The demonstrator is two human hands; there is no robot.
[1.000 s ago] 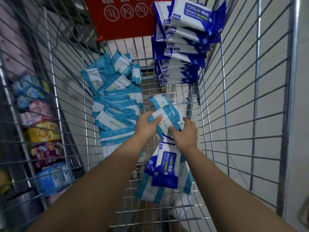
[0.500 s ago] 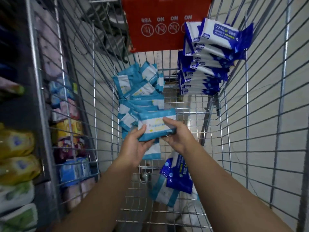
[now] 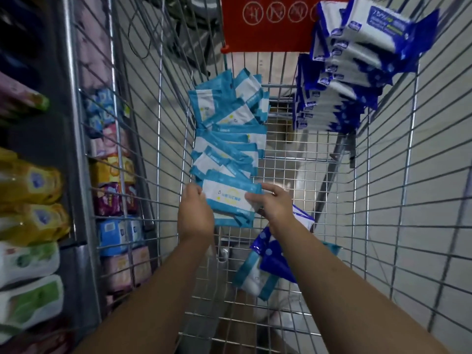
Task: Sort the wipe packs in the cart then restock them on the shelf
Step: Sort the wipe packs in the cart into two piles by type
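A light-blue and white wipe pack [image 3: 228, 198] is held between both hands at the near end of a row of light-blue packs [image 3: 227, 129] along the cart's left side. My left hand [image 3: 194, 210] grips its left edge; my right hand [image 3: 274, 204] grips its right edge. A tall stack of dark-blue and white wipe packs [image 3: 339, 80] leans in the far right corner. Under my right forearm lies a small unsorted heap: dark-blue packs [image 3: 274, 261] over a light-blue pack [image 3: 255, 278].
The wire cart [image 3: 383, 175] walls close in on both sides, with a red sign [image 3: 268, 21] on its far end. Left of the cart stands a shelf [image 3: 74, 149] filled with yellow, green, pink and blue packs.
Both hands lifted a light-blue pack off the middle heap and carried it left onto the near end of the light-blue row. The view has shifted left and closer.
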